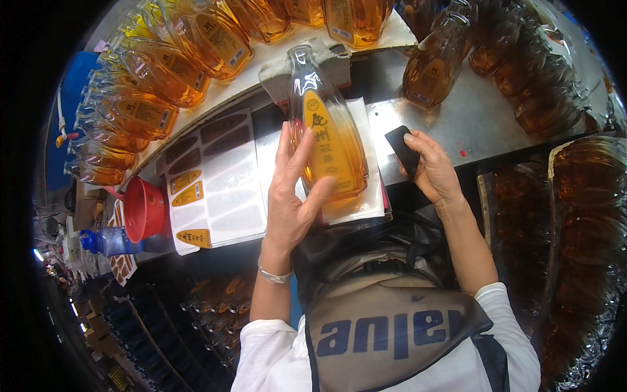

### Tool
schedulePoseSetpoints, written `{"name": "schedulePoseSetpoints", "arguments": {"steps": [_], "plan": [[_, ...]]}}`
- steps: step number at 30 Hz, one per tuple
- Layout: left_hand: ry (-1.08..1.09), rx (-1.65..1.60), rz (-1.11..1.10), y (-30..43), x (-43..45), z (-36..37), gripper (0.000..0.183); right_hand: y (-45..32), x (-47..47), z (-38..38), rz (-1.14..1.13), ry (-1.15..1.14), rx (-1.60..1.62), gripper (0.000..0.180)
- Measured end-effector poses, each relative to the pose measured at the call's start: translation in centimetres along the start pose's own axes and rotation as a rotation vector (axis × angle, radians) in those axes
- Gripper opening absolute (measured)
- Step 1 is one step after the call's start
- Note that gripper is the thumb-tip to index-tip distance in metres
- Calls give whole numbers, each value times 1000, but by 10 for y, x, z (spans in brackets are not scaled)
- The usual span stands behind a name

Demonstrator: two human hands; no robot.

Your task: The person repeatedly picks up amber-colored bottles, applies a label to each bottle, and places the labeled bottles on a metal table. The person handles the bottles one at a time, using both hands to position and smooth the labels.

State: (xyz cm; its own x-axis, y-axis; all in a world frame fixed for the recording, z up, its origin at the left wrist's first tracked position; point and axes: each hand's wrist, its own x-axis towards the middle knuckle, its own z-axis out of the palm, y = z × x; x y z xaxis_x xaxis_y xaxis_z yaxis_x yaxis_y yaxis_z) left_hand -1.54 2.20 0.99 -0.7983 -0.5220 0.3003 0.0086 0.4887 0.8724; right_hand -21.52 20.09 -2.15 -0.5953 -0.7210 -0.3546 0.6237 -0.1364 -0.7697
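Note:
A clear glass bottle of amber liquid, with a yellow label bearing writing, lies before me on a white sheet. My left hand rests along the bottle's left side, fingers spread and thumb over its lower part; whether it grips the bottle is not plain. In my right hand, to the right of the bottle, is a flat black scraper-like piece, held between thumb and fingers. To the left lie sheets of labels, with a few yellow ones on them. Behind the bottle's neck is a bunched knitted glove.
Labelled bottles crowd a raised white shelf along the back left. Another bottle stands at the back right, near rows of more bottles. A red plastic cup and a blue-capped bottle are at the left. Filled crates stand at the right.

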Motion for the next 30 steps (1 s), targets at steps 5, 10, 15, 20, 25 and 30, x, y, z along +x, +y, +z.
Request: {"name": "schedulePoseSetpoints", "arguments": {"steps": [5,10,15,20,25,30], "plan": [[-10,2,-10,-1,1,-2,67,-3,-1,6,-11,24,-9,32],[2,-22,-13,0,-1,0,67,-2,-2,8,13,3,1,35],[-18,27,2,0,0,-2,68,-3,0,8,-2,-27,-21,35],[-28,51,6,4,1,-5,68,-18,13,26,-96,-73,-91,36],[-43,68,-5,11,2,-6,69,-47,36,60,-376,-179,-424,36],[-36,80,-3,12,1,-7,70,-60,51,84,-525,-238,-610,32]]}}
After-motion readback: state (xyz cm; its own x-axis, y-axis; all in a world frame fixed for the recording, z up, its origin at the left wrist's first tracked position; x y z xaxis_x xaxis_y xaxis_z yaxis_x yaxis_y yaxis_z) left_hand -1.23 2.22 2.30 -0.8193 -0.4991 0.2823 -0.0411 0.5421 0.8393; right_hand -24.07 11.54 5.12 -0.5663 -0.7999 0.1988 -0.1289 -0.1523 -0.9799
